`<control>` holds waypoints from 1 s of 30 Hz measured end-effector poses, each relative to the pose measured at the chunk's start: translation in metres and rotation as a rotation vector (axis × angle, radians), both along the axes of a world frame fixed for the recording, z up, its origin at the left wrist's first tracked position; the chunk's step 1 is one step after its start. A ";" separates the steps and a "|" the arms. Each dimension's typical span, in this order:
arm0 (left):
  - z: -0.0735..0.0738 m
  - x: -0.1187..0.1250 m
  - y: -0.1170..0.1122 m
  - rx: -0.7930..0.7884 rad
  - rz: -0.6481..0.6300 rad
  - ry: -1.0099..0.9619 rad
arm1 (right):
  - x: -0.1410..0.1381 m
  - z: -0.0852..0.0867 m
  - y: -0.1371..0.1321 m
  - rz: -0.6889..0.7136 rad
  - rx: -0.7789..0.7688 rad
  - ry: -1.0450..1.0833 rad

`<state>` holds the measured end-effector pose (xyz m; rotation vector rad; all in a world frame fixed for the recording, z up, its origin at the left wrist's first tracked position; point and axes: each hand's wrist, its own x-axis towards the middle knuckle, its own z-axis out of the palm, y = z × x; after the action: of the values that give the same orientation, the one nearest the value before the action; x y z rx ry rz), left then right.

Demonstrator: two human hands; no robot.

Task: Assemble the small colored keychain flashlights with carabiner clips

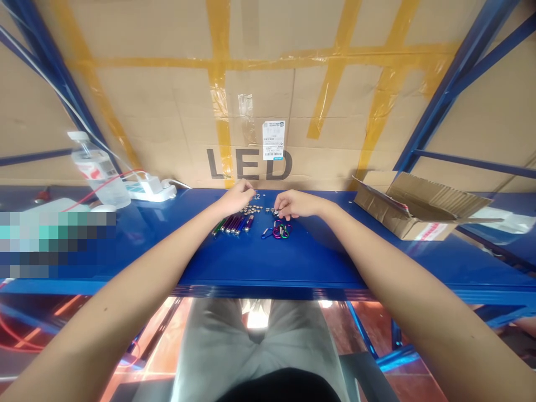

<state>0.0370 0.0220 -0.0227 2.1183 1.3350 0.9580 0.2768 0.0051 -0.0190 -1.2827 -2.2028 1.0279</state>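
Observation:
Over the far part of the blue table, my left hand (239,195) is closed in a pinch on a small silver metal ring (257,196). My right hand (293,205) has its fingertips pressed together just above some small metal pieces (271,211); what sits in them is too small to make out. Between the hands lies a scatter of small shiny metal parts (252,209). Nearer to me, several slim metallic tubes (232,224) in green, purple and blue lie side by side. Coloured carabiners (281,230) are heaped below my right hand.
An open cardboard box (419,215) stands on the right. At the left are a plastic bottle (100,170), a white power strip (153,190) and cables. A large taped carton (176,123) marked LED rises behind the blue table (268,265).

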 end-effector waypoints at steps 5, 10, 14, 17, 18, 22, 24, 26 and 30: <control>-0.002 -0.002 0.007 -0.040 -0.051 -0.041 | -0.012 -0.002 -0.004 0.088 0.071 0.014; 0.001 0.000 -0.001 -0.035 -0.027 0.046 | -0.014 -0.003 -0.006 0.111 0.075 -0.048; -0.003 -0.003 0.000 -0.045 -0.130 0.058 | -0.010 -0.004 -0.004 0.026 0.097 -0.129; -0.010 -0.007 0.007 0.020 -0.201 0.031 | -0.008 -0.002 -0.004 0.009 0.147 -0.173; -0.011 -0.008 0.009 0.038 -0.217 0.026 | -0.008 0.000 -0.005 0.008 0.173 -0.191; -0.013 -0.009 0.011 0.038 -0.231 0.008 | -0.006 0.006 -0.008 -0.004 0.275 -0.303; -0.011 -0.007 0.009 0.043 -0.217 -0.011 | -0.004 0.008 -0.009 -0.013 0.296 -0.356; -0.008 -0.006 0.008 0.068 -0.208 -0.043 | -0.003 0.011 -0.011 -0.019 0.300 -0.364; -0.002 -0.005 0.006 0.092 -0.199 -0.116 | -0.007 0.013 -0.013 -0.050 0.340 -0.211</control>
<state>0.0324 0.0276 -0.0245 2.1793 1.0207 1.0580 0.2698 -0.0079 -0.0061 -1.3266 -2.3576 0.4866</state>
